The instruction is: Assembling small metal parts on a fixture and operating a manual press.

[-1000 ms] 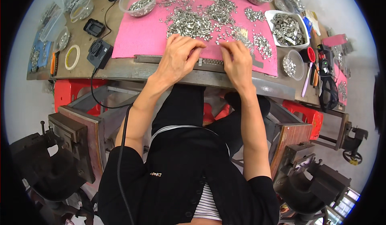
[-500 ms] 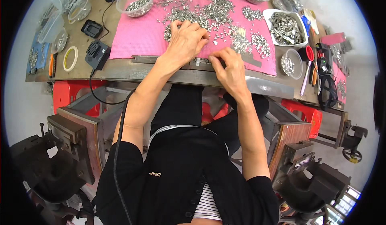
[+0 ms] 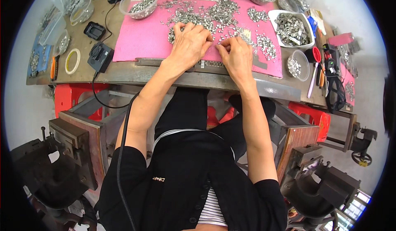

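Small silvery metal pieces [image 3: 220,12] lie spread in loose heaps on a pink mat [image 3: 136,41]. My left hand [image 3: 189,41] rests over the near edge of the heap, fingers bent, thumb and forefinger close together; whatever sits between them is hidden. Just right of it, my right hand [image 3: 237,55] is held low over the mat, thumb and forefinger pinched near some loose pieces. Anything in that pinch is too small to make out. Below both hands, a narrow metal bar [image 3: 150,62] runs along the bench edge, with a row of small pieces [image 3: 212,63] set in it.
A white tray [image 3: 271,18] of metal parts and a clear round tub [image 3: 306,74] stand at the right. At the back left is a clear bowl [image 3: 123,8] of pieces. A black charger [image 3: 100,55] with a cable and a tape roll [image 3: 72,61] lie left of the mat.
My right hand has moved up and away from the bar onto the mat, uncovering more of the row of pieces. My left hand has barely moved.
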A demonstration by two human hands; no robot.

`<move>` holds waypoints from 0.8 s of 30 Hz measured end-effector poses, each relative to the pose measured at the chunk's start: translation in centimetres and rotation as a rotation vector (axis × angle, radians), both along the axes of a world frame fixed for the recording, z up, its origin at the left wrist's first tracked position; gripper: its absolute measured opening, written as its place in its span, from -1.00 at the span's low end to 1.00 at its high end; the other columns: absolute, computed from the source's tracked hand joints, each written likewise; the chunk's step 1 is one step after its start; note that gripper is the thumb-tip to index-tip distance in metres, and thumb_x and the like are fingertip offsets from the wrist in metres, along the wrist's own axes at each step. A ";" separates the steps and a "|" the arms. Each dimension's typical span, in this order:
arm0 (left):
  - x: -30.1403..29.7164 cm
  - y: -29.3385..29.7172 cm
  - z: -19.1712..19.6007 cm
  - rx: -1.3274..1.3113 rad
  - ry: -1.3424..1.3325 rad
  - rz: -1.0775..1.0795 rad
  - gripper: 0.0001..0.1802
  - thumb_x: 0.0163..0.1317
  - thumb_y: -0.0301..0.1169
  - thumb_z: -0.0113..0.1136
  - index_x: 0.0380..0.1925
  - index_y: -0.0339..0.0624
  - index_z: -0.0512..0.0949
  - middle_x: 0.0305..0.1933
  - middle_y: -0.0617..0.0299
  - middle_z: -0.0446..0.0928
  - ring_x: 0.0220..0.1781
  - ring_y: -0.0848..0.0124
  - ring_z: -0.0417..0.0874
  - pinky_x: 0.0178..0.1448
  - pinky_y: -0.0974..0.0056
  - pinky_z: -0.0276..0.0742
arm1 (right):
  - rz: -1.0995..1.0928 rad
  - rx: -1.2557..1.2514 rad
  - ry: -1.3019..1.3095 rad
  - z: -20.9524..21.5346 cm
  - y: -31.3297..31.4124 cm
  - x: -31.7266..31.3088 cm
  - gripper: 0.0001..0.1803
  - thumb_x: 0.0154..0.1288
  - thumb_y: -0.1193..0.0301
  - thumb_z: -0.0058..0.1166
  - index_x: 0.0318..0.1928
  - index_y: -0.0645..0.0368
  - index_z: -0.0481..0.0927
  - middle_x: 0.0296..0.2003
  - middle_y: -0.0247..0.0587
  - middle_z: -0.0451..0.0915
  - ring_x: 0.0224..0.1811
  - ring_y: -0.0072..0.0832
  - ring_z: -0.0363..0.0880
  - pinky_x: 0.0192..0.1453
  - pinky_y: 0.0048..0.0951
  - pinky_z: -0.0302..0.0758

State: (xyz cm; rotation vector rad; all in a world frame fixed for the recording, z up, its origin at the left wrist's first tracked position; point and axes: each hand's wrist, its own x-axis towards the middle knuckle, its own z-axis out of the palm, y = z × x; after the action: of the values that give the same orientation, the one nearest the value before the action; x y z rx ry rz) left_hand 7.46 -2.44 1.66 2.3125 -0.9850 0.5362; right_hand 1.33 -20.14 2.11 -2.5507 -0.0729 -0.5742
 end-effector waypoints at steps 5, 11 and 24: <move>0.1 0.1 -0.1 0.012 0.027 0.015 -0.92 0.25 -0.37 0.34 -0.27 -0.05 0.66 -0.28 0.33 0.59 -0.09 0.31 0.55 0.29 -0.02 0.17 | 0.041 -0.053 -0.008 0.6 0.2 -0.1 -0.86 0.22 0.40 0.34 -0.29 0.18 0.68 -0.33 -0.17 0.62 -0.19 -0.21 0.60 -0.04 -0.17 0.35; -0.3 0.5 0.0 -0.004 0.094 0.019 -0.92 0.26 -0.33 0.35 -0.31 -0.05 0.69 -0.31 0.32 0.58 -0.08 0.30 0.55 0.30 -0.04 0.16 | 0.201 0.088 0.000 1.7 0.3 -3.7 -0.90 0.19 0.48 0.34 -0.30 0.15 0.67 -0.34 -0.25 0.60 -0.22 -0.26 0.58 -0.04 -0.21 0.36; -0.8 0.4 0.3 0.001 0.029 0.068 -0.93 0.16 -0.34 0.39 -0.38 -0.04 0.72 -0.30 0.29 0.61 -0.04 0.26 0.56 0.28 -0.13 0.17 | 0.167 0.126 -0.061 0.5 -0.8 -1.0 -0.87 0.22 0.45 0.34 -0.20 0.12 0.74 -0.34 -0.22 0.59 -0.25 -0.23 0.59 -0.07 -0.21 0.40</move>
State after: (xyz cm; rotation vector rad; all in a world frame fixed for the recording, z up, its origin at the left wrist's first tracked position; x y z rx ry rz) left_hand 6.63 -2.05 1.94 2.3551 -0.8959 0.5286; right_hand 0.34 -20.91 2.63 -2.3778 -0.2605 -0.5721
